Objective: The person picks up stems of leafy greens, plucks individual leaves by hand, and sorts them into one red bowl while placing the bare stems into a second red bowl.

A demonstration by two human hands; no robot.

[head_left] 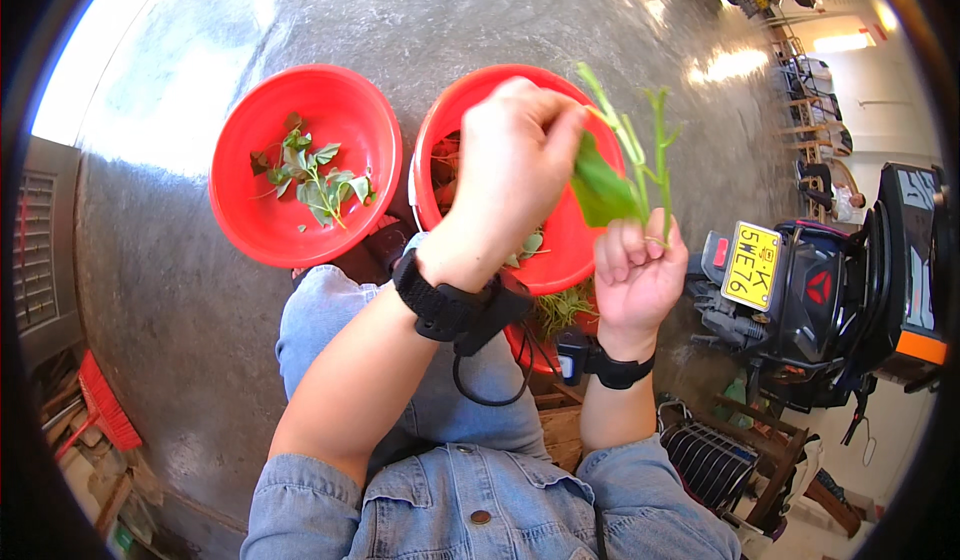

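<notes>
My left hand (515, 165) is closed in a pinch at the base of a broad green leaf (604, 194), above the red bucket (560, 250) in the middle. Green stems (660, 145), mostly stripped of leaves, stand up from my right hand (637, 265), whose fingers are closed around their lower ends. Whether the leaf is still joined to a stem cannot be made out. Leafy scraps lie inside the bucket, partly hidden behind my left hand and wrist. In the red basin (235, 195) on the left rest several picked leafy sprigs (335, 190).
Thin green stalks (565, 310) show below the bucket, over another red container (535, 352). A parked motor scooter (815, 280) stands at the right. A red broom (105, 405) leans at the lower left. Grey concrete floor (420, 20) stretches beyond the basins.
</notes>
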